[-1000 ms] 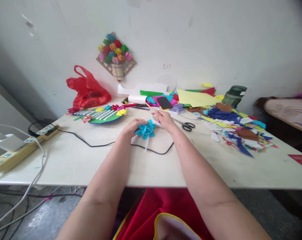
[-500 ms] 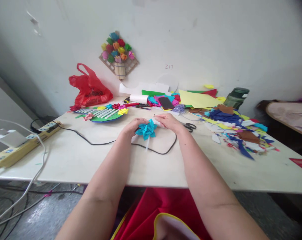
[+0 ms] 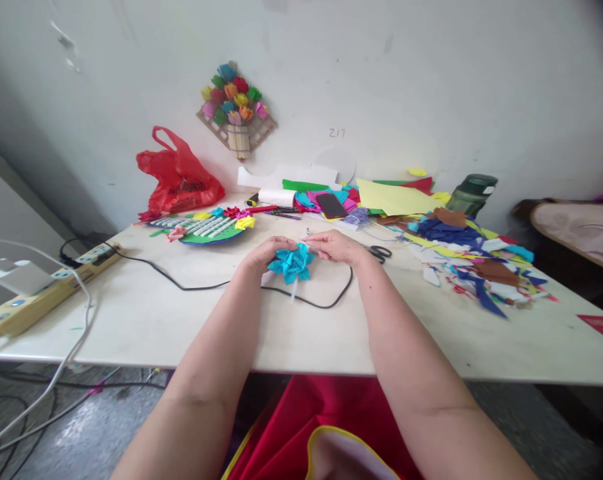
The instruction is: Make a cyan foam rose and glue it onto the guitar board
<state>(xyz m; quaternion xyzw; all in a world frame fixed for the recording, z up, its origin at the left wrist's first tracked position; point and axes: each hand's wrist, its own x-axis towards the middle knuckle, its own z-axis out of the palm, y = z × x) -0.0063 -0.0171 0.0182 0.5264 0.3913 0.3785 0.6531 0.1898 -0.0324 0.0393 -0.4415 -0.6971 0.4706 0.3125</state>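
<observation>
A red plastic bag (image 3: 181, 187) stands at the rear left of the surface (image 3: 181, 330), its handle raised and its contents hidden. At the rear right, a green bottle (image 3: 472, 195) leans slightly behind heaped scraps (image 3: 444, 233); what it contains cannot be told. On the wall (image 3: 406, 87), a holder of bundled sticks (image 3: 239, 141) carries many-coloured paper tulips (image 3: 231, 97). Handwriting (image 3: 337, 133) to the right of it appears to read "217"; the bag's dark print is illegible. Both arms (image 3: 411, 347) extend forward, converging near the middle of the surface. The left hand (image 3: 267, 255) is clamped on the left edge of a blue flower (image 3: 291, 265), fingers curved behind it. The right hand (image 3: 337, 247) meets the flower's far right edge, thumb and fingertips drawn close; whether they grip it cannot be told. A pale stick (image 3: 294, 289) shows below the petals.
</observation>
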